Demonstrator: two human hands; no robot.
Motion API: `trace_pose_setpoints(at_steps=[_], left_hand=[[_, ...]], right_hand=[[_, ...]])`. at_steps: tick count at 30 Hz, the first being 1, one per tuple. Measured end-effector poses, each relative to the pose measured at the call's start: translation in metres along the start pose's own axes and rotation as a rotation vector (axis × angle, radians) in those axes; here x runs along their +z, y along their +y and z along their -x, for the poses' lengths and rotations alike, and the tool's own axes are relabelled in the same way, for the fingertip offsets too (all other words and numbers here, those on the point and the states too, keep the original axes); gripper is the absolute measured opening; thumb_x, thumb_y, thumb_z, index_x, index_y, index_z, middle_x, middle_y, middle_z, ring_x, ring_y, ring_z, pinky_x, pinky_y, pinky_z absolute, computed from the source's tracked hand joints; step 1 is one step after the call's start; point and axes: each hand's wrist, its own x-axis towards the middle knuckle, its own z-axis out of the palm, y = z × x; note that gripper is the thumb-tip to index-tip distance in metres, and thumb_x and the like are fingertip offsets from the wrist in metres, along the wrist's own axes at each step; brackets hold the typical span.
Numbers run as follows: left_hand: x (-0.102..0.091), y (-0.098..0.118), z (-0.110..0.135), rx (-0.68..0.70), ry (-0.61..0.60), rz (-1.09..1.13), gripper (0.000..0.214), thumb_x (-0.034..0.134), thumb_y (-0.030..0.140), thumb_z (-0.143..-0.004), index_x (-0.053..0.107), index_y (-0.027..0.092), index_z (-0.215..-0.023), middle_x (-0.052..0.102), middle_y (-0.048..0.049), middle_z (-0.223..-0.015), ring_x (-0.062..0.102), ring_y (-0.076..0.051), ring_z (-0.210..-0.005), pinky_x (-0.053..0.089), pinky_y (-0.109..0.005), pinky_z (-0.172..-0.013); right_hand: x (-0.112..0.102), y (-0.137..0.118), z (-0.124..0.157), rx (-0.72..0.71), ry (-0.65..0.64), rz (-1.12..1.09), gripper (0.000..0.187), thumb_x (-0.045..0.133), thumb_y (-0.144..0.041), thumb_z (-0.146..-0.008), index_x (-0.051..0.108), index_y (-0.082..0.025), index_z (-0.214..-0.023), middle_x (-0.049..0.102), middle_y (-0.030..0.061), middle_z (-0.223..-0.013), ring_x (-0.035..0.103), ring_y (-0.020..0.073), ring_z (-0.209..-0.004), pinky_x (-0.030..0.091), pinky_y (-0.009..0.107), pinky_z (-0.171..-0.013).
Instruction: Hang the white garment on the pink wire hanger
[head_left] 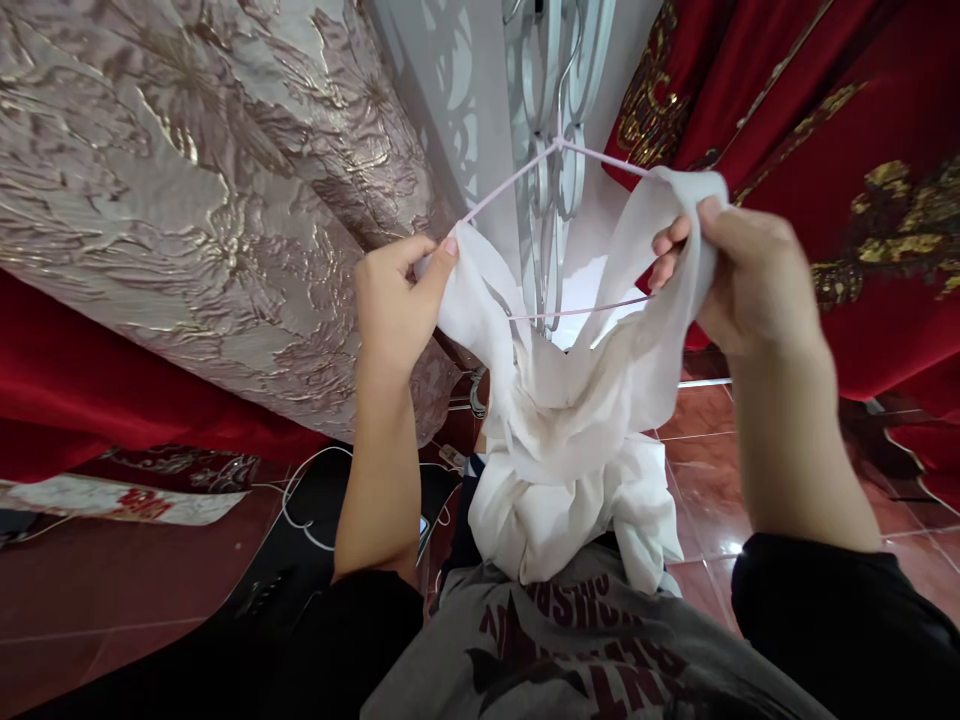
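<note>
1. Under you is a glossy red tiled floor (697, 470). A gold-patterned brocade cloth (187, 180) hangs on your left and a red embroidered curtain (862, 120) on your right.
2. The white garment (570, 420) drapes from a pink wire hanger (510, 185) between your hands.
3. Your left hand (390, 300) pinches the garment's left shoulder, thumb against fingers.
4. Your right hand (750, 275) has its fingers clamped on the right shoulder.

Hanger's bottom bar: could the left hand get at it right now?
Probably yes: the bottom bar shows bare beside the left hand, though that hand is pinching the white garment.
</note>
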Motion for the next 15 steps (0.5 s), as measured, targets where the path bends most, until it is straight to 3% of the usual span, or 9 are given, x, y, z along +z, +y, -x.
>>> trace_pose_setpoints(at_steps=[3, 5, 8, 11, 13, 15], left_hand=[[-0.001, -0.002, -0.001, -0.03, 0.013, 0.004, 0.038, 0.064, 0.046, -0.094, 0.058, 0.023, -0.064, 0.035, 0.0008, -0.059, 0.04, -0.018, -0.062, 0.028, -0.034, -0.062], [-0.002, -0.005, -0.002, -0.064, 0.028, 0.037, 0.035, 0.068, 0.047, -0.091, 0.06, 0.024, -0.066, 0.04, 0.0002, -0.059, 0.051, -0.02, -0.068, 0.037, -0.034, -0.067], [-0.001, -0.012, -0.002, -0.084, 0.043, 0.111, 0.03, 0.073, 0.048, -0.087, 0.062, 0.025, -0.072, 0.051, -0.0007, -0.065, 0.061, -0.023, -0.082, 0.047, -0.033, -0.075], [0.002, -0.021, 0.001, -0.104, 0.047, 0.183, 0.026, 0.075, 0.049, -0.085, 0.067, 0.025, -0.087, 0.061, -0.0022, -0.077, 0.065, -0.025, -0.092, 0.052, -0.034, -0.082], [0.006, -0.028, 0.004, -0.129, 0.068, 0.222, 0.029, 0.077, 0.047, -0.084, 0.068, 0.026, -0.102, 0.065, -0.004, -0.089, 0.066, -0.025, -0.095, 0.053, -0.034, -0.086], [0.011, -0.033, 0.008, -0.144, 0.112, 0.26, 0.04, 0.081, 0.043, -0.081, 0.066, 0.027, -0.114, 0.066, -0.0061, -0.102, 0.067, -0.024, -0.099, 0.054, -0.035, -0.089]], right_hand=[[0.001, 0.033, -0.004, 0.174, -0.01, -0.069, 0.034, 0.055, -0.045, -0.099, 0.059, -0.019, -0.079, 0.065, 0.0035, -0.078, 0.059, 0.0104, -0.058, 0.056, 0.031, -0.061], [0.0, 0.057, -0.001, 0.148, 0.013, -0.018, 0.038, 0.052, -0.052, -0.099, 0.058, -0.019, -0.082, 0.064, 0.0035, -0.077, 0.06, 0.0115, -0.059, 0.057, 0.032, -0.063], [-0.004, 0.086, 0.008, -0.063, 0.148, 0.169, 0.041, 0.051, -0.057, -0.099, 0.062, -0.018, -0.093, 0.066, 0.0061, -0.083, 0.067, 0.0166, -0.071, 0.059, 0.036, -0.069], [-0.009, 0.098, 0.017, -0.336, 0.333, 0.317, 0.035, 0.059, -0.05, -0.096, 0.062, -0.02, -0.115, 0.068, 0.0106, -0.109, 0.07, 0.0224, -0.103, 0.058, 0.044, -0.091], [-0.007, 0.095, 0.022, -0.467, 0.429, 0.406, 0.039, 0.062, -0.043, -0.095, 0.058, -0.023, -0.128, 0.061, 0.0132, -0.13, 0.062, 0.0264, -0.125, 0.051, 0.05, -0.106], [-0.001, 0.087, 0.027, -0.551, 0.496, 0.495, 0.041, 0.06, -0.041, -0.096, 0.056, -0.025, -0.134, 0.054, 0.0141, -0.141, 0.051, 0.0307, -0.14, 0.046, 0.053, -0.111]])
